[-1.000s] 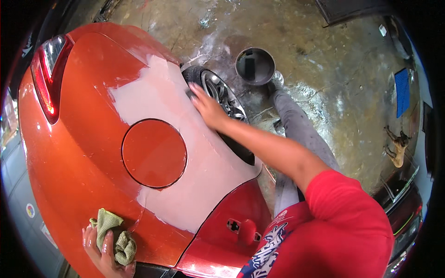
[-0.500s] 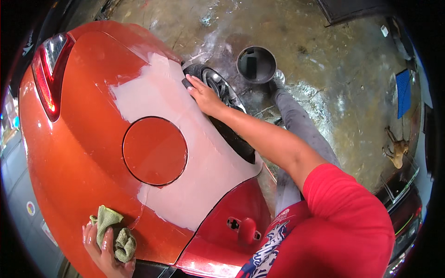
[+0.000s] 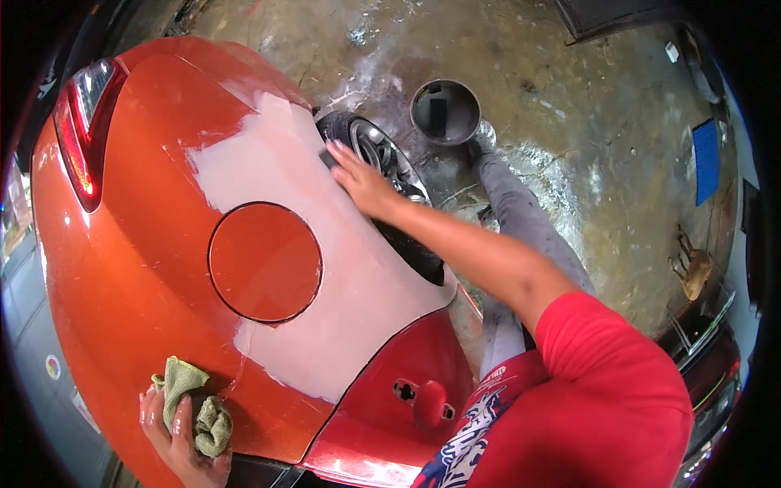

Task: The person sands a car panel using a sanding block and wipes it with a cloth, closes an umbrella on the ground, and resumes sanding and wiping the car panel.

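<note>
My right hand (image 3: pixel 363 184) presses a small dark sanding pad (image 3: pixel 328 158) on the panel's edge above the wheel (image 3: pixel 381 151), fingers closed over it. Under it is a broad whitish-pink filler patch (image 3: pixel 342 276), spreading over the orange car's rear quarter panel (image 3: pixel 154 244) and around the round fuel door (image 3: pixel 265 262). At the lower left, my left hand (image 3: pixel 181 443) grips a bunched, wet yellow-green cloth (image 3: pixel 184 384) against the orange paint. Part of the cloth bulges out between the thumb and fingers; the palm side is hidden.
A dark round bucket (image 3: pixel 446 112) stands on the wet, stained floor (image 3: pixel 618 171) beside my foot. The lit tail light (image 3: pixel 81 134) is at the far left. A red door (image 3: pixel 390 407) adjoins the patch. Far right, a brown dog (image 3: pixel 693 268) lies near a blue mat (image 3: pixel 705 163).
My right hand has slid slightly down and along the panel edge with the pad. My left hand keeps its hold on the cloth. The whole view has shifted slightly.
</note>
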Demonstrator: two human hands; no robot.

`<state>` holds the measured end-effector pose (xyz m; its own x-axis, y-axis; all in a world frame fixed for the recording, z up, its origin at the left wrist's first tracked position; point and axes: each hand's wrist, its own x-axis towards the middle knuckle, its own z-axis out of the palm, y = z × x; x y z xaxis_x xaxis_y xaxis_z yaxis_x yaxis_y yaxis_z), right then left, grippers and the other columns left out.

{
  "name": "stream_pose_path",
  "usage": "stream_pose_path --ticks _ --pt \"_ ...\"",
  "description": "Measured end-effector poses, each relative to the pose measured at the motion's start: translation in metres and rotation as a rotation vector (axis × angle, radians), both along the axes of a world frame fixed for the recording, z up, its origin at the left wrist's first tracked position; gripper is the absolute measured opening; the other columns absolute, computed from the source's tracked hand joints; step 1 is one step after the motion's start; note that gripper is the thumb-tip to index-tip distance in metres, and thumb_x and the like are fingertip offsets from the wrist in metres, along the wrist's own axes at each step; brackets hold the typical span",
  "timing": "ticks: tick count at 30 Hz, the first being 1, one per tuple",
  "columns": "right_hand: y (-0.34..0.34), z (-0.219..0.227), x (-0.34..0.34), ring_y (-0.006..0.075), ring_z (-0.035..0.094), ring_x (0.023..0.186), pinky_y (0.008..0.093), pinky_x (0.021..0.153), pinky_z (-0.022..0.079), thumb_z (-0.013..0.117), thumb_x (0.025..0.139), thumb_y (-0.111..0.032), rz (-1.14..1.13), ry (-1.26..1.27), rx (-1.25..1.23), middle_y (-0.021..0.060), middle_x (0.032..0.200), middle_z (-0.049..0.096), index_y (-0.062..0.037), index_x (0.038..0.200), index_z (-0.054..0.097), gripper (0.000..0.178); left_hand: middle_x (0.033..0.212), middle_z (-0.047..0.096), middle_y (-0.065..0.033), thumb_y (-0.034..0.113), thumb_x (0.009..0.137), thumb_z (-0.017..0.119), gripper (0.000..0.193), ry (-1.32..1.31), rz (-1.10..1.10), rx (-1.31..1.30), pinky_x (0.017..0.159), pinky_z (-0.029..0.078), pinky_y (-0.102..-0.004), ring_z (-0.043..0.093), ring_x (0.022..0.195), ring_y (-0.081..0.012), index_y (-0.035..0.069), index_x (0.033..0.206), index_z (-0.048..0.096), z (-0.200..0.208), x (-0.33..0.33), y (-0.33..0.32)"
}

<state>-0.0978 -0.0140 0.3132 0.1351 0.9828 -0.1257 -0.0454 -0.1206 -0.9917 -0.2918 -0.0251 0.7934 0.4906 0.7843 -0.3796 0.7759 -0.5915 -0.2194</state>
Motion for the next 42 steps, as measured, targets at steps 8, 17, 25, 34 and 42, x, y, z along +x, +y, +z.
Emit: stream_pose_path --ticks 8,17,25,34,42 --pt "-0.075 0.030 -0.016 0.0337 0.031 0.147 0.0390 0.118 0.028 0.046 0.104 -0.026 0.000 0.035 -0.096 0.0213 0.159 0.029 -0.0109 0.154 0.035 0.053 0.140 0.048 -0.0187 -0.001 0.063 0.078 0.066 -0.001 0.011 0.020 0.111 0.036 -0.0536 0.046 0.131 -0.0427 0.009 0.125 0.059 0.005 -0.003 -0.005" --pt "-0.107 0.043 -0.021 0.0356 0.033 0.146 0.0402 0.117 0.029 0.048 0.102 -0.022 0.037 0.021 -0.055 0.0238 0.158 0.029 -0.0083 0.153 0.036 0.054 0.139 0.049 -0.0192 0.000 0.062 0.077 0.064 0.009 0.014 0.024 0.111 0.035 -0.0544 0.045 0.131 -0.0435 0.008 0.123 0.060 0.006 -0.006 -0.007" --pt "0.014 -0.011 -0.004 0.0375 0.035 0.143 0.0423 0.116 0.031 0.044 0.104 -0.028 -0.101 0.081 -0.067 0.0254 0.155 0.034 -0.0064 0.151 0.039 0.052 0.139 0.049 -0.0196 0.002 0.062 0.076 0.064 0.012 0.005 0.011 0.112 0.033 -0.0560 0.044 0.132 -0.0441 0.008 0.124 0.059 0.000 0.002 -0.001" --pt "-0.076 0.044 -0.016 0.0344 0.034 0.145 0.0393 0.117 0.028 0.047 0.102 -0.023 0.012 0.027 -0.076 0.0223 0.157 0.032 -0.0075 0.152 0.038 0.053 0.140 0.049 -0.0188 0.003 0.064 0.077 0.063 0.027 0.015 0.000 0.113 0.033 -0.0559 0.044 0.132 -0.0437 0.007 0.124 0.060 0.011 -0.006 -0.004" --pt "-0.059 0.048 -0.026 0.0385 0.035 0.143 0.0405 0.115 0.032 0.045 0.104 -0.028 0.002 0.025 -0.076 0.0247 0.156 0.033 -0.0079 0.151 0.039 0.051 0.140 0.048 -0.0199 0.005 0.065 0.075 0.062 0.029 0.024 0.000 0.113 0.031 -0.0575 0.044 0.133 -0.0443 0.007 0.125 0.060 0.006 -0.008 -0.007"
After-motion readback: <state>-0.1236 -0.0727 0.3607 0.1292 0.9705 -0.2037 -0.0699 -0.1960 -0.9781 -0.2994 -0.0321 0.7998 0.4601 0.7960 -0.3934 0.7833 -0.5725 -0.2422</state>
